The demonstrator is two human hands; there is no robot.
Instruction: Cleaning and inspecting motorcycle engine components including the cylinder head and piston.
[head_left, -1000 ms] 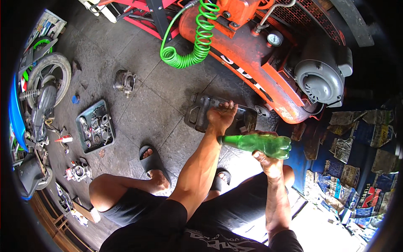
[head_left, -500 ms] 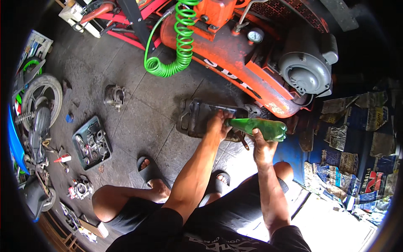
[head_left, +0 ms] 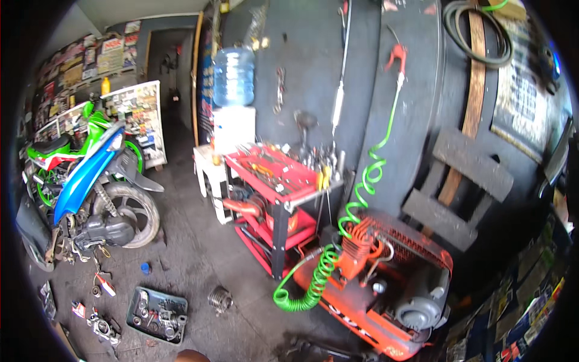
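Neither of my hands shows in the head view. At the bottom edge only a rounded bit of bare skin (head_left: 192,357), probably my knee, comes in. A dark container (head_left: 319,349) on the floor is cut off by that same edge, so what is at it stays hidden. The green bottle is out of sight. Beyond the container stands an orange air compressor (head_left: 353,318) with a grey motor (head_left: 419,304) and a coiled green air hose (head_left: 322,283). A finned metal engine cylinder (head_left: 221,299) lies on the floor to the left.
Left of the cylinder sits a tray (head_left: 134,320) of metal parts, with a carburetor-like part (head_left: 104,327) and a blue cap (head_left: 145,268) nearby. Motorbikes (head_left: 90,187) stand at the left. A red tool cart (head_left: 277,178) and a water dispenser (head_left: 234,90) are at the back wall.
The view has swung upward to the wall and the tool cart. Both hands, with the green bottle held over the dark container, have dropped out of the picture.
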